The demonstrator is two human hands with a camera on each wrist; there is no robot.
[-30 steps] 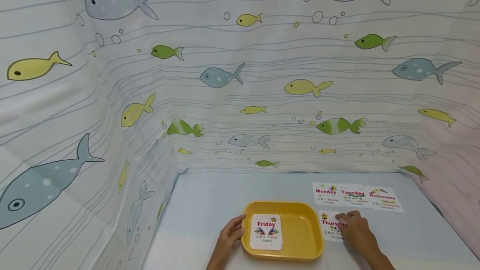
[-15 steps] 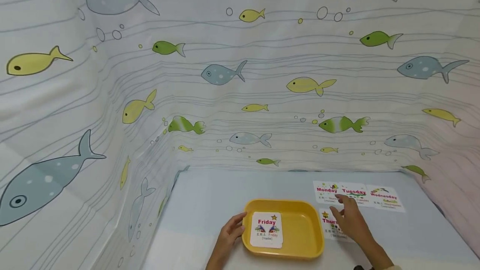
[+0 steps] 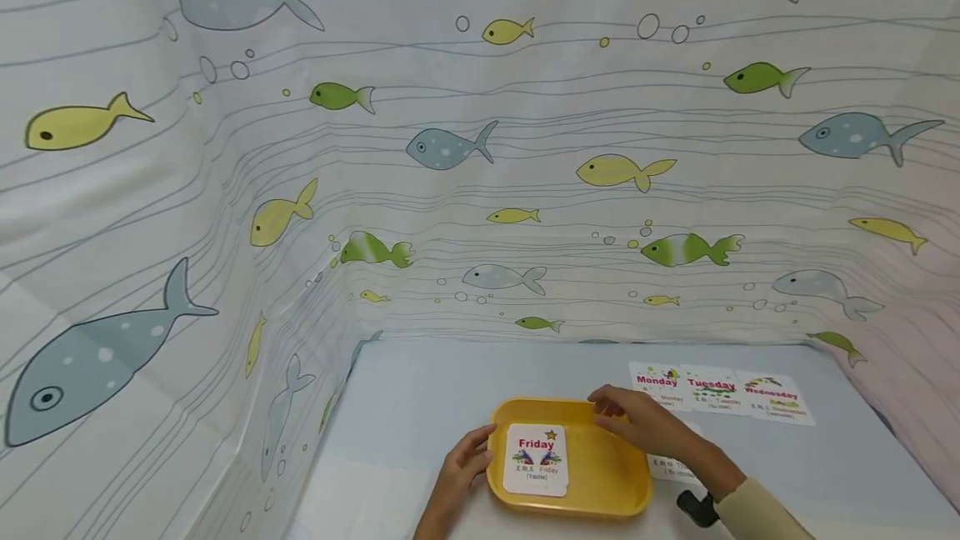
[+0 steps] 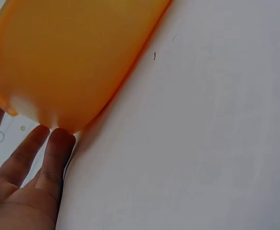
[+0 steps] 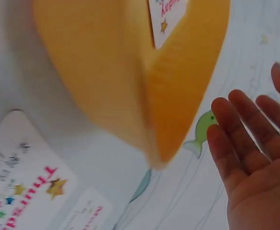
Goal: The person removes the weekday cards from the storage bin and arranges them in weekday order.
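The left hand (image 3: 459,473) touches the left side of a yellow tray (image 3: 603,482). In the left wrist view, its extended fingertips (image 4: 59,139) rest against the tray's outer wall. A white Friday card (image 3: 536,477) lies inside the tray, at the left. Over the tray's back right part hovers the right hand (image 3: 651,423), holding nothing; the right wrist view shows its fingers (image 5: 240,129) spread and fairly straight. Partly hidden by that hand and forearm, a Thursday card (image 3: 672,473) lies on the table just right of the tray. It is also seen in the right wrist view.
Behind it, a row of cards reads Monday (image 3: 657,382), Tuesday (image 3: 711,394) and Wednesday (image 3: 776,407) on the pale table (image 3: 420,382). A fish-printed sheet (image 3: 525,123) encloses the table at the back and sides. A black device (image 3: 697,509) sits at the right wrist.
The right hand has lifted off the Thursday card and moved left and away from the body, over the tray. The left hand stays at the tray's side; the cards have not moved.
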